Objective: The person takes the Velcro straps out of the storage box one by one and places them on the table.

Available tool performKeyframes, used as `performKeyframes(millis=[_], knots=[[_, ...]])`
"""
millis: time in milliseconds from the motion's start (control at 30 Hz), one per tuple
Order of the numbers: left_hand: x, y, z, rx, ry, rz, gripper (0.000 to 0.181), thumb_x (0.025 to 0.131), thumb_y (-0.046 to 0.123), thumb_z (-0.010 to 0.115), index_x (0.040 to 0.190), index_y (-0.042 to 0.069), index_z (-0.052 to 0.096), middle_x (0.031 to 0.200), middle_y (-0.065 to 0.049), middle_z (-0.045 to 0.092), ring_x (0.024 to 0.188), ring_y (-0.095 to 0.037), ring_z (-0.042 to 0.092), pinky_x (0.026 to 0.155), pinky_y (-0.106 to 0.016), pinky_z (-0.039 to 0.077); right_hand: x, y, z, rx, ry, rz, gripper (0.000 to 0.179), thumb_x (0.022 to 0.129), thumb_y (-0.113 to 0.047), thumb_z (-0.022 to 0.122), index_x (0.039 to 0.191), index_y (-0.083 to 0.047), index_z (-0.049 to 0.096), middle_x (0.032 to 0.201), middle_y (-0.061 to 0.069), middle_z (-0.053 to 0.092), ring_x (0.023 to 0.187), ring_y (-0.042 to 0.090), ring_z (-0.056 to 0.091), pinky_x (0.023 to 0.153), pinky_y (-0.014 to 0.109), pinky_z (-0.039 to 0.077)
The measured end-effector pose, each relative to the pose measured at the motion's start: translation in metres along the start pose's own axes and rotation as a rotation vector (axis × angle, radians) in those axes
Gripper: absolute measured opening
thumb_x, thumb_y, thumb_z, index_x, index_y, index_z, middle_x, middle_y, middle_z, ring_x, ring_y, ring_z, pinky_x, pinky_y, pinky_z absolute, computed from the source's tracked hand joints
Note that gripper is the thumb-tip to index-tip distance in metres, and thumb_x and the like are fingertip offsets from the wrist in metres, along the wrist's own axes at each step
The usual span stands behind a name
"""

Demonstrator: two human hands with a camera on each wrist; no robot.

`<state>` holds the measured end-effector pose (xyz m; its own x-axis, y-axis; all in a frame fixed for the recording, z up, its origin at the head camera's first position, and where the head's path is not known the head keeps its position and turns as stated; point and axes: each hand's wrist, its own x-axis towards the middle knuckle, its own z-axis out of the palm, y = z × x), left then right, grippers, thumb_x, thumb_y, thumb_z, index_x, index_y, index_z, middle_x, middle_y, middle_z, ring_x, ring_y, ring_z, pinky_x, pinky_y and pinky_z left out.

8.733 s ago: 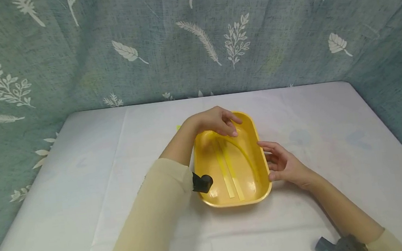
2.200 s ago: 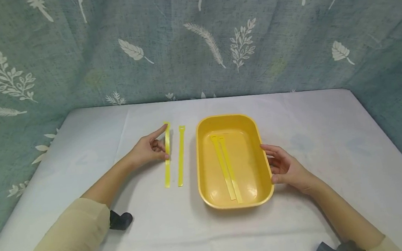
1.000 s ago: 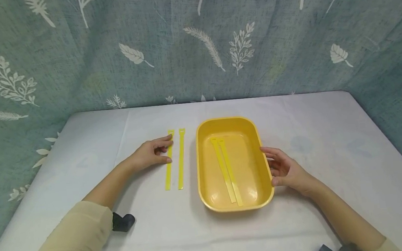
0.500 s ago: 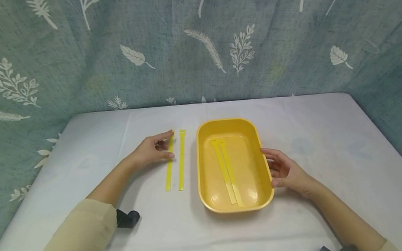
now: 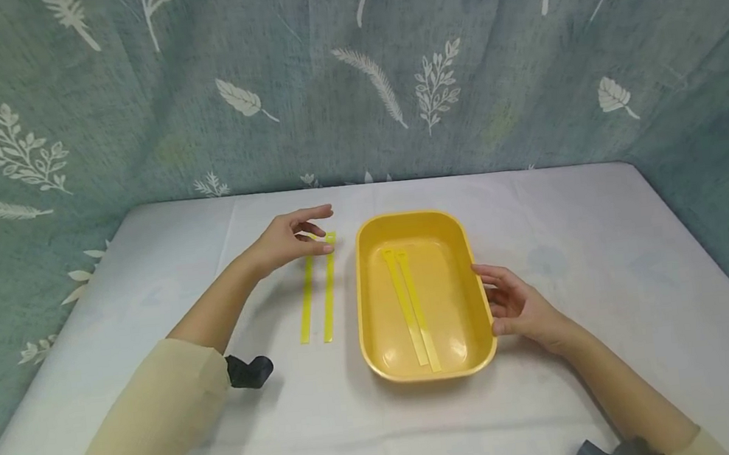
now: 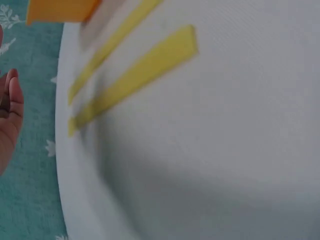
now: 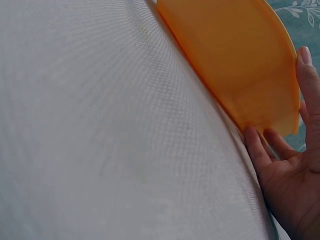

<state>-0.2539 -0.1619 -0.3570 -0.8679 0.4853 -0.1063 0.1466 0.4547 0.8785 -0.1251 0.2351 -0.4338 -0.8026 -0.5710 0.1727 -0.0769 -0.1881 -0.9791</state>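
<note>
Two flat yellow straps with slotted heads lie side by side on the white cloth in the head view: a left strap (image 5: 305, 300) and a right strap (image 5: 328, 298). Over their far ends hovers my left hand (image 5: 282, 242), thumb and fingers apart and holding nothing; it covers part of the left strap's head. Two more straps (image 5: 410, 312) lie slantwise inside a yellow plastic tray (image 5: 379, 363). My right hand (image 5: 523, 309) rests its fingertips and thumb against the tray's right outer wall, also seen in the right wrist view, where the tray wall (image 7: 230, 55) looks orange.
White cloth (image 5: 188, 394) covers the table, whose far edge meets a green leaf-patterned curtain (image 5: 312, 114). Each forearm carries a dark wrist camera, the left camera (image 5: 249, 371) near the cloth's middle left.
Earlier, my left hand was over the tray with a curved strap; that tray now holds two. It then touched the left table strap and has since lifted away, up and right. My right hand stayed.
</note>
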Motion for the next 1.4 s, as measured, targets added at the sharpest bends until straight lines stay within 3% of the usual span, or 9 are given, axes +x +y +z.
performKeyframes(millis=[333, 500, 800, 1033, 1267, 1400], knots=[[0.02, 0.03, 0.009, -0.009, -0.019, 0.059, 0.067, 0.081, 0.018, 0.076, 0.141, 0.017, 0.046, 0.136, -0.006, 0.053, 0.108, -0.021, 0.056, 0.095, -0.036, 0.047, 0.0, -0.001, 0.0, -0.026, 0.018, 0.022, 0.078, 0.084, -0.014, 0.071, 0.147, -0.005, 0.026, 0.143, 0.011, 0.037, 0.118, 0.018, 0.053, 0.091, 0.029, 0.05], [0.029, 0.048, 0.012, -0.002, -0.044, 0.043, 0.061, 0.082, 0.021, 0.075, 0.138, 0.017, 0.051, 0.129, -0.001, 0.058, 0.103, -0.018, 0.059, 0.091, -0.034, 0.049, 0.0, -0.002, 0.003, -0.033, 0.029, 0.03, 0.078, 0.084, -0.016, 0.072, 0.147, -0.004, 0.026, 0.143, 0.012, 0.037, 0.118, 0.017, 0.053, 0.091, 0.029, 0.05], [0.048, 0.077, 0.031, -0.063, -0.148, 0.062, 0.059, 0.082, 0.016, 0.074, 0.136, 0.017, 0.051, 0.123, -0.005, 0.059, 0.104, -0.02, 0.062, 0.094, -0.038, 0.048, -0.001, -0.001, 0.002, -0.032, 0.027, 0.019, 0.076, 0.085, -0.015, 0.07, 0.147, -0.006, 0.027, 0.143, 0.01, 0.038, 0.118, 0.018, 0.053, 0.092, 0.028, 0.05], [0.056, 0.085, 0.05, -0.065, -0.223, 0.021, 0.053, 0.082, 0.014, 0.073, 0.131, 0.013, 0.052, 0.123, -0.01, 0.057, 0.105, -0.021, 0.062, 0.09, -0.042, 0.049, -0.001, 0.001, 0.003, -0.015, -0.004, -0.003, 0.075, 0.086, -0.013, 0.069, 0.147, -0.004, 0.025, 0.144, 0.008, 0.038, 0.119, 0.018, 0.053, 0.092, 0.029, 0.05], [0.063, 0.088, 0.069, -0.05, -0.282, -0.045, 0.048, 0.082, 0.011, 0.073, 0.127, 0.009, 0.055, 0.119, -0.009, 0.059, 0.105, -0.021, 0.06, 0.086, -0.036, 0.052, 0.0, 0.0, 0.004, -0.016, 0.006, 0.0, 0.076, 0.086, -0.014, 0.07, 0.147, -0.004, 0.026, 0.143, 0.007, 0.039, 0.118, 0.018, 0.054, 0.091, 0.029, 0.05], [0.067, 0.084, 0.083, -0.004, -0.276, -0.087, 0.05, 0.08, 0.002, 0.073, 0.127, 0.004, 0.055, 0.115, -0.01, 0.06, 0.098, -0.021, 0.06, 0.077, -0.029, 0.052, 0.0, -0.001, 0.004, -0.02, 0.012, 0.003, 0.076, 0.086, -0.016, 0.07, 0.147, -0.005, 0.026, 0.144, 0.007, 0.038, 0.118, 0.018, 0.053, 0.091, 0.029, 0.05]])
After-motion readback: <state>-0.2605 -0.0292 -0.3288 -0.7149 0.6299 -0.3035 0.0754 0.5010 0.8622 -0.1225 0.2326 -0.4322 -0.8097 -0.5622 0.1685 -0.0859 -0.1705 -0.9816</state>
